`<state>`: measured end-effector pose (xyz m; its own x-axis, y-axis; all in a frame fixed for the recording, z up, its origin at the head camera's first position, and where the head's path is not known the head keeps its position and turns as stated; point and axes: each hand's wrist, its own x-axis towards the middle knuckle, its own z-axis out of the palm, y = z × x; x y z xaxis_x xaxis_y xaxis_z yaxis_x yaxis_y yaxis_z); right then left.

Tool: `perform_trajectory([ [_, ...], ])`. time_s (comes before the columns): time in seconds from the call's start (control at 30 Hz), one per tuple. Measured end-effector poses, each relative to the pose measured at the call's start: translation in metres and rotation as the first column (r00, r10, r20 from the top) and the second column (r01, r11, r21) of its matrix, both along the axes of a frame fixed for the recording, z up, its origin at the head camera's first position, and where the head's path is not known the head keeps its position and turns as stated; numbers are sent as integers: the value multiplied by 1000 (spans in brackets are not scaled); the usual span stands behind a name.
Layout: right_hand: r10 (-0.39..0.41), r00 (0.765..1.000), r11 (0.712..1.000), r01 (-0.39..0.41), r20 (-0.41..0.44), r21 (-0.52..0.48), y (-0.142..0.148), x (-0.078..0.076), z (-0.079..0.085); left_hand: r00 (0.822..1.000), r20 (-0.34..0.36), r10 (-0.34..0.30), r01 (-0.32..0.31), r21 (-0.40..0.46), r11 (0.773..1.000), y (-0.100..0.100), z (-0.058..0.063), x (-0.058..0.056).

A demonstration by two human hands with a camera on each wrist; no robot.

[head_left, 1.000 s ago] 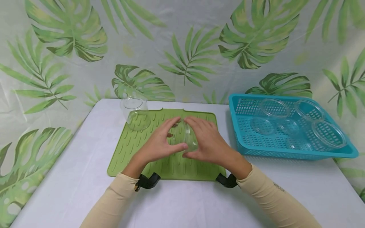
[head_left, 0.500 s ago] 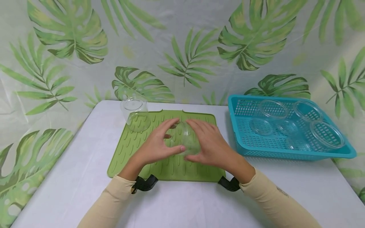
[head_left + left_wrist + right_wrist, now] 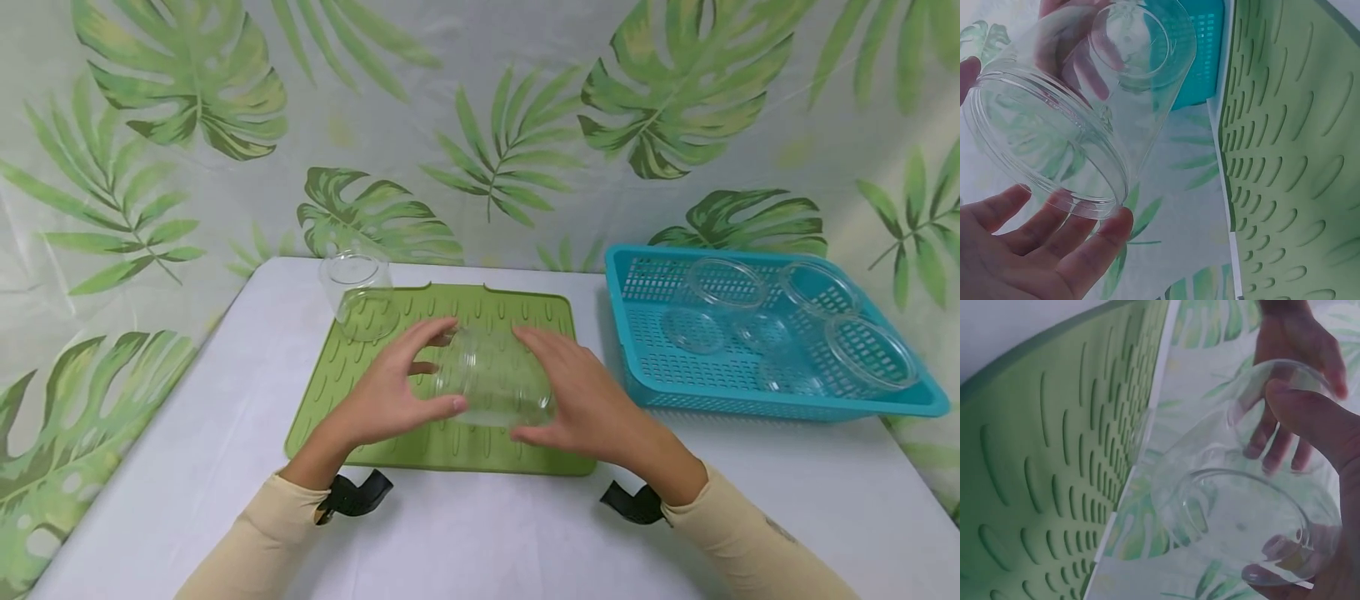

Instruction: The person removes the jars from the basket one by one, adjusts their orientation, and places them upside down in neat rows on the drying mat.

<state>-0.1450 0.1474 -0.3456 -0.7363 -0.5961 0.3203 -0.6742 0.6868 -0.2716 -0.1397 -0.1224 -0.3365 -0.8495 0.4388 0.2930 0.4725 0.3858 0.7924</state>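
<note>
A clear, empty jar is held on its side over the green ridged mat. My left hand holds its mouth end, thumb and fingertips on opposite sides of the ringed rim. At the base end, my right hand grips the jar with thumb and fingers spread around it. The left wrist view shows the open mouth facing the left palm. In the right wrist view the round base lies near the right thumb. A second clear jar stands on the mat's back left corner.
A blue perforated basket stands at the right of the white-covered table, with several clear jars inside. A leaf-patterned cloth hangs behind the table. Black straps are on both wrists.
Both hands have spread apart, left hand leftward and right hand rightward. The jar between them has turned and now shows its length side-on. Jar on the corner and basket stay put.
</note>
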Motion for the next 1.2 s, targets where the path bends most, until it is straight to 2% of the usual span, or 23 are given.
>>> perform_trajectory([
  [0.2, 37, 999, 996, -34, 30, -86, 6, 7, 0, 999, 33, -33, 31, 52, 998, -5, 0, 3],
  [0.47, 132, 991, 970, -127, 9, -208, 11, 6, -6, 995, 90, -39, 30, 93, 995, -9, -1, 2],
  [0.6, 141, 990, 966, -132, 27, -224, 11, 5, -6, 993, 110, -40, 30, 93, 995, -10, -1, 0],
  [0.73, 142, 985, 952, -110, 95, -287, 11, 2, -8, 988, 146, -49, 31, 126, 992, -11, -3, -3],
  [0.87, 154, 970, 900, -61, 186, -432, 11, -2, -11, 975, 203, -88, 44, 210, 977, -10, -4, -8],
  [1.03, 229, 945, 792, -42, 233, -610, 13, -7, -15, 963, 238, -125, 48, 305, 951, -5, -7, -15],
  [1.13, 281, 935, 731, -62, 217, -680, 14, -9, -17, 960, 246, -132, 43, 337, 940, -3, -9, -18],
  [1.2, 328, 919, 683, -71, 218, -727, 14, -11, -19, 959, 251, -135, 39, 354, 934, -1, -11, -19],
])
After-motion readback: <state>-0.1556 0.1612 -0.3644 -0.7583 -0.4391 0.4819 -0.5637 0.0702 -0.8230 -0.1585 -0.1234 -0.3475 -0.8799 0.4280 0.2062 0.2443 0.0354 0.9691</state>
